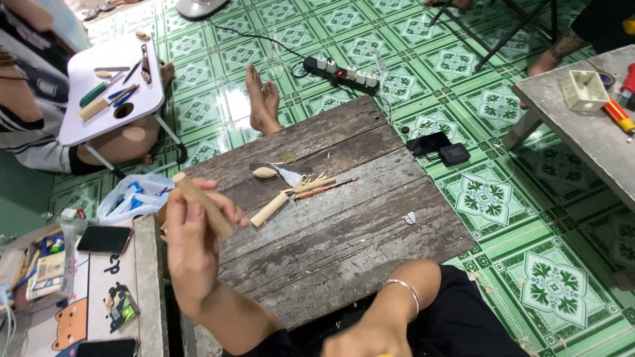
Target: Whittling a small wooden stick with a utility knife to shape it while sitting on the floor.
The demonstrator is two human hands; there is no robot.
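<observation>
Phones point(104, 238) and small clutter lie on a low table point(147, 291) at the far left, one dark phone face up near its top edge. Above it, another person sits on the green tiled floor point(503, 198) behind a small white folding table point(86, 79) that carries handled tools. A plastic bag point(129, 197) with blue items sits between that table and the wooden board.

Left hand point(192, 241) is raised in front of the camera, fingers and thumb closed around a wooden stick point(202, 203), which tilts up to the left above the near left corner of the wooden board point(344, 225). The hand and stick hide part of the board's left edge.

On the middle of the weathered board lie a short wooden peg point(270, 209), a few thin sticks point(316, 186), a small knife point(286, 173) and a pale spoon-shaped carving point(264, 172), all well apart from the raised hand. A second person's bare feet point(262, 99) rest just past the board's far edge, near a power strip point(340, 73).

Right hand point(360, 340) sits at the bottom edge, mostly cut off, a silver bracelet point(405, 291) on its wrist; whether it holds anything cannot be told.

Right of the board, another phone point(428, 142) and a small black box point(454, 154) lie on the tiles. A grey bench point(582, 132) at the far right holds a cream plastic box point(584, 90) and a red and yellow screwdriver point(619, 115).
</observation>
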